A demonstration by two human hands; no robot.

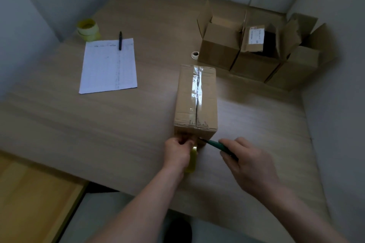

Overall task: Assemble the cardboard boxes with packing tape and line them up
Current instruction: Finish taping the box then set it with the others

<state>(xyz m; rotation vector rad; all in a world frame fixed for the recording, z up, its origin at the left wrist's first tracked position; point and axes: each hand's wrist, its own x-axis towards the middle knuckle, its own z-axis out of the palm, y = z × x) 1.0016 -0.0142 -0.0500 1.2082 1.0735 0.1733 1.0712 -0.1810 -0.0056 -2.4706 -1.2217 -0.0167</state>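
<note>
I see the taped box (pixel 196 102) mid-table, its near end at my hands. My left hand (pixel 177 152) grips the yellow tape roll (pixel 192 159) against that end; my right hand (pixel 245 161) curls around a green-handled cutter (pixel 214 143), tip touching the tape. Three open boxes (pixel 254 53) line the far right

On my feed the closed box (pixel 195 102) is plain brown cardboard with a glossy clear tape strip (pixel 197 87) down its top seam and small dark print near its close edge. The tape roll (pixel 192 159) at my left hand (pixel 177 152) is translucent yellow, as are the stacked rolls (pixel 88 29) far left. The tool (pixel 214 144) in my right hand (pixel 245 161) is dark green. The paper sheet (pixel 108 66) is white with faint ruled lines, the pen (pixel 120 40) black. The desk (pixel 122 130) is pale wood grain. The open boxes (pixel 256 49) are brown; one carries a white label (pixel 256 34).
</note>
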